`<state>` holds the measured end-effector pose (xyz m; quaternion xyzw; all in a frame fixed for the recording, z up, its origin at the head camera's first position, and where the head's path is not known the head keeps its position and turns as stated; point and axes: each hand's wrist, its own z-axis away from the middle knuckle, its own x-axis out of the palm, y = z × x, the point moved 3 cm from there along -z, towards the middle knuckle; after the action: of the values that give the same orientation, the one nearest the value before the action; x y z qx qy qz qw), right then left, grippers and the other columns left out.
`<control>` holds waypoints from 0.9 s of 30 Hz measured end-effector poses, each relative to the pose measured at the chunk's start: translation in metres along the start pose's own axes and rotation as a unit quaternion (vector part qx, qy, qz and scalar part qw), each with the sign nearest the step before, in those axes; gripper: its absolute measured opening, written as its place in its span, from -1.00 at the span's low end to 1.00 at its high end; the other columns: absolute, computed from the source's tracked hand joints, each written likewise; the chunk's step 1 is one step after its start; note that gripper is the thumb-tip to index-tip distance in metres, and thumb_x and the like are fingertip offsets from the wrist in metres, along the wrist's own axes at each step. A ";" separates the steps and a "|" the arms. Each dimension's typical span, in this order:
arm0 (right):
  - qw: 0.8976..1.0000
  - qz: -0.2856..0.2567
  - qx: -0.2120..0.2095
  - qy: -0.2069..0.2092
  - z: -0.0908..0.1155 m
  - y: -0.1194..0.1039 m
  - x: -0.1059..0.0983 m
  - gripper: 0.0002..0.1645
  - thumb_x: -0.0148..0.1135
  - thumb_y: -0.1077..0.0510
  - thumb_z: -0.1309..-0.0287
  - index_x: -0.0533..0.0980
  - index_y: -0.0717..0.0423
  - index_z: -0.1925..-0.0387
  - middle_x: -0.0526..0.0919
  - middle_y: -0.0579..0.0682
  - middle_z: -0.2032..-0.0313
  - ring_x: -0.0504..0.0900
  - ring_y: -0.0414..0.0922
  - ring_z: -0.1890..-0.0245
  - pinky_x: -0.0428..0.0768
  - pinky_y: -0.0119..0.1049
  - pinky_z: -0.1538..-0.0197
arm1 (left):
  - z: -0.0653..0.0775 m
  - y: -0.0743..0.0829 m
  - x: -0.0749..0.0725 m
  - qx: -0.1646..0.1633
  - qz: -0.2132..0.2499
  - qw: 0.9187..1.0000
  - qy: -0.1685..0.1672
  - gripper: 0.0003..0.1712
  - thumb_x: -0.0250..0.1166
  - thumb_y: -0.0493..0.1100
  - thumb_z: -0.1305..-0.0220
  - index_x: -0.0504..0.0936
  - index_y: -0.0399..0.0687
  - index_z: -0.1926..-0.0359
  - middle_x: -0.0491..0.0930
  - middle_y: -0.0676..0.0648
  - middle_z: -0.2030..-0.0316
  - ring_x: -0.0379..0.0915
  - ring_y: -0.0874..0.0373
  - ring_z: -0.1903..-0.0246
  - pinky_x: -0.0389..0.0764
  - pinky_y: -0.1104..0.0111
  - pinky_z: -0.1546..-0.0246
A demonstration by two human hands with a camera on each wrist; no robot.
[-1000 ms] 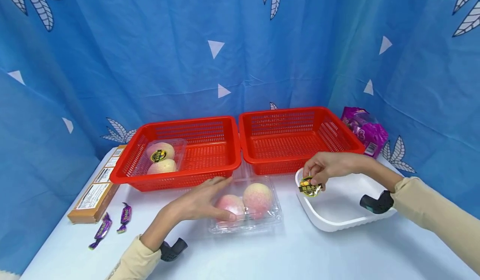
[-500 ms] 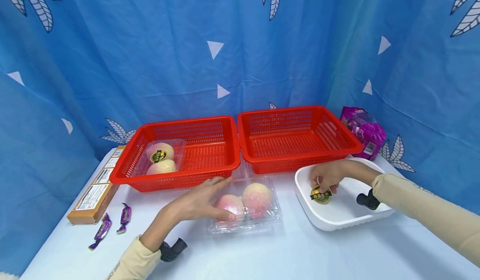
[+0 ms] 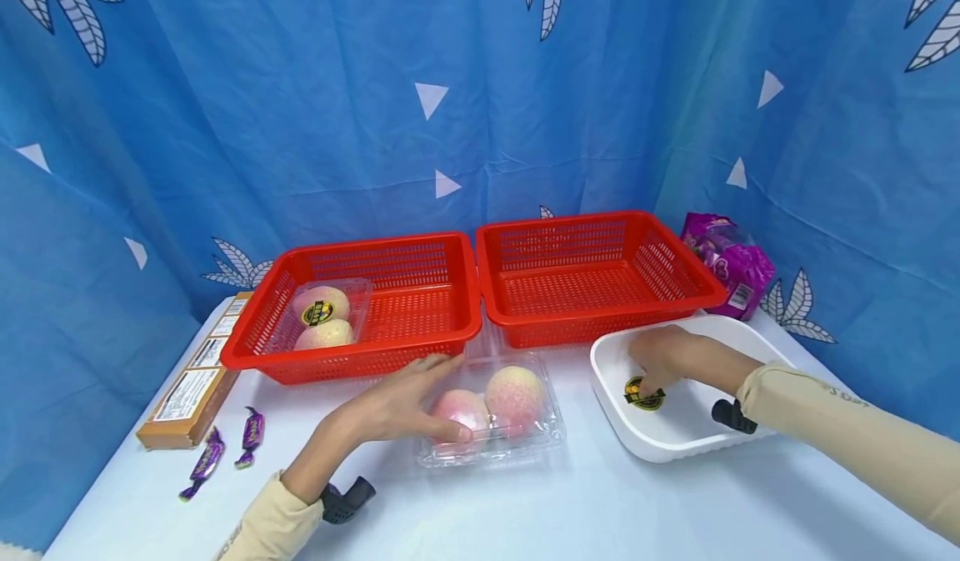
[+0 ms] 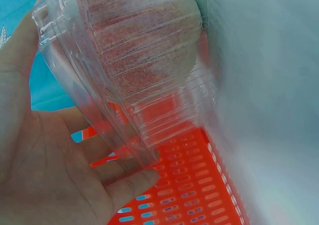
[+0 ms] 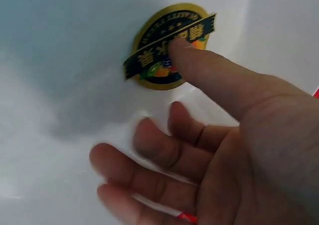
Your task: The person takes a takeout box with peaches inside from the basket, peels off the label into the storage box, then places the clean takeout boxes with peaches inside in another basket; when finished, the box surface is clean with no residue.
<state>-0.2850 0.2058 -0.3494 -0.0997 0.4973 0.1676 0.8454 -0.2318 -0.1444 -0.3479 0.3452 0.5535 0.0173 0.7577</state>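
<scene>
My left hand spans the left end of a clear plastic clamshell box, thumb at its front edge and fingers toward the back. Two pink and yellow peaches lie inside. In the left wrist view, fingers reach along the ribbed wall of the box. On the right, my right hand is down inside a white plastic tub. Its thumb touches a round black and gold label lying on the white surface; the other fingers are spread apart from the label.
Two red baskets stand behind; the left basket holds another box of peaches, and the right basket sits beside it. A purple candy bag is at back right. Wrapped candies and a brown carton lie left.
My right hand has moved down into the white tub, carrying the label, and its fingers have loosened so the label lies on the tub's surface. The left hand keeps its place.
</scene>
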 end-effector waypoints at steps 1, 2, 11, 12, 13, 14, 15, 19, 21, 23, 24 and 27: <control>1.000 -0.004 -0.006 -0.003 0.000 -0.002 0.000 -0.68 0.41 -0.03 0.00 0.44 0.01 0.54 0.48 -0.08 0.65 0.47 -0.15 0.66 0.48 -0.36 0.53 | 0.000 0.000 0.000 0.000 0.000 1.000 0.001 0.16 0.39 0.43 0.14 0.14 0.24 -0.47 0.13 -0.03 -0.43 -0.01 -0.09 -0.41 0.23 -0.21 -0.24; 1.000 -0.013 -0.017 -0.007 0.000 -0.004 0.001 -0.70 0.40 0.00 -0.02 0.43 0.01 0.53 0.46 -0.08 0.65 0.45 -0.15 0.66 0.47 -0.37 0.53 | 0.001 0.000 0.000 0.001 0.000 1.000 0.000 0.16 0.39 0.42 0.14 0.14 0.23 -0.47 0.12 -0.03 -0.43 -0.01 -0.09 -0.41 0.23 -0.21 -0.24; 0.998 -0.035 -0.056 -0.016 -0.006 -0.010 0.004 -0.82 0.27 0.03 -0.14 0.44 -0.05 0.45 0.44 -0.12 0.60 0.43 -0.19 0.57 0.48 -0.35 0.44 | 0.000 0.000 0.002 0.007 -0.013 1.000 -0.002 0.18 0.36 0.46 0.13 0.10 0.24 -0.48 0.11 -0.04 -0.44 -0.01 -0.08 -0.41 0.22 -0.17 -0.26; 0.998 -0.032 -0.059 -0.012 -0.005 -0.011 0.002 -0.83 0.28 0.02 -0.14 0.45 -0.04 0.42 0.45 -0.12 0.58 0.44 -0.18 0.54 0.50 -0.34 0.41 | 0.000 0.000 0.002 0.006 -0.014 1.000 -0.001 0.18 0.36 0.46 0.13 0.10 0.24 -0.48 0.12 -0.03 -0.44 0.00 -0.08 -0.41 0.22 -0.17 -0.26; 0.997 -0.033 -0.062 -0.009 -0.004 -0.011 0.000 -0.84 0.27 0.01 -0.15 0.47 -0.04 0.39 0.45 -0.12 0.55 0.44 -0.18 0.50 0.52 -0.32 0.37 | 0.001 0.000 0.002 0.007 -0.014 1.000 0.000 0.18 0.36 0.46 0.13 0.11 0.23 -0.48 0.12 -0.04 -0.43 0.00 -0.08 -0.41 0.23 -0.17 -0.26; 0.997 -0.035 -0.066 -0.005 -0.002 -0.013 -0.003 -0.83 0.27 0.00 -0.16 0.48 -0.04 0.36 0.46 -0.12 0.53 0.45 -0.18 0.46 0.52 -0.31 0.34 | 0.001 0.000 0.001 0.007 -0.015 1.000 0.000 0.18 0.37 0.46 0.13 0.11 0.23 -0.48 0.12 -0.04 -0.43 0.00 -0.09 -0.41 0.23 -0.17 -0.26; 0.996 -0.041 -0.073 0.000 0.001 -0.015 -0.007 -0.83 0.27 -0.02 -0.16 0.50 -0.04 0.32 0.48 -0.13 0.50 0.45 -0.19 0.43 0.53 -0.31 0.32 | 0.001 0.000 0.001 0.007 -0.015 1.000 0.001 0.18 0.37 0.45 0.13 0.11 0.22 -0.47 0.13 -0.04 -0.43 0.01 -0.09 -0.41 0.22 -0.17 -0.27; 0.988 -0.089 -0.124 0.038 0.012 -0.026 -0.024 -0.81 0.23 -0.04 -0.21 0.58 -0.05 0.24 0.52 -0.17 0.48 0.45 -0.24 0.45 0.53 -0.36 0.33 | 0.002 0.000 0.001 0.006 -0.017 1.000 0.002 0.18 0.37 0.46 0.14 0.12 0.23 -0.47 0.13 -0.03 -0.43 0.01 -0.09 -0.41 0.22 -0.16 -0.27; 0.979 -0.103 -0.159 0.078 0.017 -0.035 -0.033 -0.85 0.20 0.01 -0.24 0.59 -0.03 0.30 0.50 -0.18 0.54 0.42 -0.26 0.51 0.49 -0.41 0.39 | 0.001 0.000 0.001 0.004 -0.016 1.000 0.002 0.18 0.37 0.46 0.15 0.11 0.26 -0.47 0.13 -0.02 -0.43 0.02 -0.08 -0.40 0.23 -0.16 -0.26; 0.968 -0.115 -0.186 0.121 0.022 -0.044 -0.041 -0.89 0.20 0.06 -0.24 0.58 -0.03 0.35 0.49 -0.20 0.54 0.41 -0.28 0.53 0.47 -0.43 0.42 | 0.001 0.000 0.002 0.004 -0.016 1.000 0.002 0.18 0.37 0.47 0.15 0.11 0.27 -0.47 0.13 -0.01 -0.43 0.02 -0.06 -0.40 0.24 -0.16 -0.26; 0.963 -0.120 -0.197 0.141 0.023 -0.049 -0.044 -0.91 0.20 0.08 -0.24 0.58 -0.04 0.35 0.49 -0.20 0.54 0.41 -0.28 0.52 0.47 -0.43 0.43 | 0.001 0.000 0.002 0.006 -0.016 1.000 0.002 0.18 0.37 0.47 0.15 0.11 0.26 -0.47 0.12 -0.02 -0.43 0.02 -0.07 -0.40 0.24 -0.15 -0.26; 0.950 -0.141 -0.216 0.175 0.022 -0.066 -0.047 -0.89 0.20 0.12 -0.24 0.59 0.01 0.22 0.61 -0.14 0.38 0.51 -0.26 0.40 0.56 -0.42 0.34 | 0.000 0.000 0.003 0.013 -0.020 1.000 0.005 0.19 0.36 0.47 0.14 0.10 0.25 -0.48 0.12 -0.03 -0.43 0.02 -0.08 -0.40 0.23 -0.15 -0.27</control>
<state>-0.2636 0.1435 -0.2974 -0.3765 0.5699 0.1299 0.7187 -0.2304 -0.1433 -0.3504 0.3439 0.5639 -0.0035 0.7508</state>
